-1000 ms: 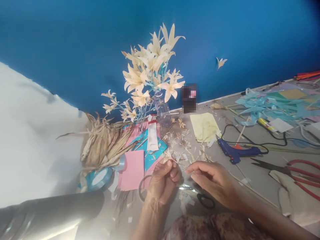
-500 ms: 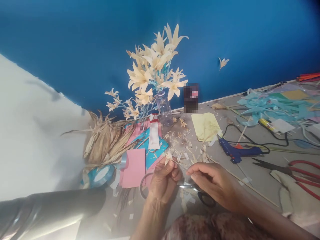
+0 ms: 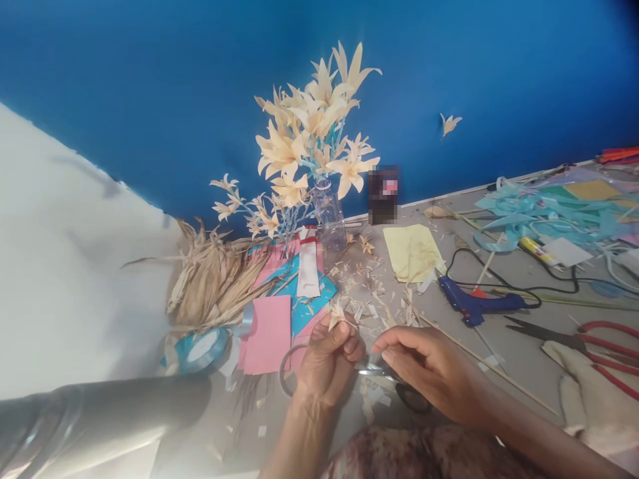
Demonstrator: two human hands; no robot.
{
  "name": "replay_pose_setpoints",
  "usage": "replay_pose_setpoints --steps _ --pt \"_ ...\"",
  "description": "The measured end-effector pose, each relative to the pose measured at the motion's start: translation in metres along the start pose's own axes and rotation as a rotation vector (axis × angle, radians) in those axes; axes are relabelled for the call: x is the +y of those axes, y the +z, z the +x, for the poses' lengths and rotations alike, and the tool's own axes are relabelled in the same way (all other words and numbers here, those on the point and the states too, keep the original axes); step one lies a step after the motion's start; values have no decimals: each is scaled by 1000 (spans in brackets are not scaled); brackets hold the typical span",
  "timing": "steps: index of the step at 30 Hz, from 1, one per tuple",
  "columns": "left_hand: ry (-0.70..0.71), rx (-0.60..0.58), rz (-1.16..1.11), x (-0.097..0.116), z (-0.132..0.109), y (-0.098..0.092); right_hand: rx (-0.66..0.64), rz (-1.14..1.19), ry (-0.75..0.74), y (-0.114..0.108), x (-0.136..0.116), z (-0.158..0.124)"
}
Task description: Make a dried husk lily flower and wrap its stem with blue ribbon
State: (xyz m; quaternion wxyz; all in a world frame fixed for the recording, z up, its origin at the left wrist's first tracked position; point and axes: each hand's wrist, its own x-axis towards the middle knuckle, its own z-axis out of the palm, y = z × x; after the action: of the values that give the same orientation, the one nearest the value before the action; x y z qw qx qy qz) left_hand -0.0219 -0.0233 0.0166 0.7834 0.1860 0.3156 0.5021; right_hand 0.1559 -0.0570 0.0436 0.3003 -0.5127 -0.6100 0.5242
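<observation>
My left hand is closed in a pinch on a small cream husk flower that sticks up above its fingertips. My right hand is just to the right of it, fingers curled with thumb and forefinger pinched near the flower's stem; what they hold is too thin to make out. Beneath both hands lie scissors and pale husk scraps on the grey table. A clear bottle with a bouquet of cream husk flowers stands behind.
Dried husks and a blue tape roll lie at the left, with pink and blue paper beside them. A blue glue gun, red-handled shears, yellow paper and blue ribbon scraps are at the right.
Both hands stay almost where they were; the left fingers have turned the small flower slightly. The view has shifted a little.
</observation>
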Motion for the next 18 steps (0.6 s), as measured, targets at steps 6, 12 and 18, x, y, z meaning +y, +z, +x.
replay_pose_setpoints --steps 6,12,18 --pt "12 8 25 0 0 1 12 -12 -26 -1 1 1" --pt "0 9 19 -2 1 0 31 -18 -25 0 2 1" --pt "21 10 10 -3 1 4 40 -46 -28 2 1 1"
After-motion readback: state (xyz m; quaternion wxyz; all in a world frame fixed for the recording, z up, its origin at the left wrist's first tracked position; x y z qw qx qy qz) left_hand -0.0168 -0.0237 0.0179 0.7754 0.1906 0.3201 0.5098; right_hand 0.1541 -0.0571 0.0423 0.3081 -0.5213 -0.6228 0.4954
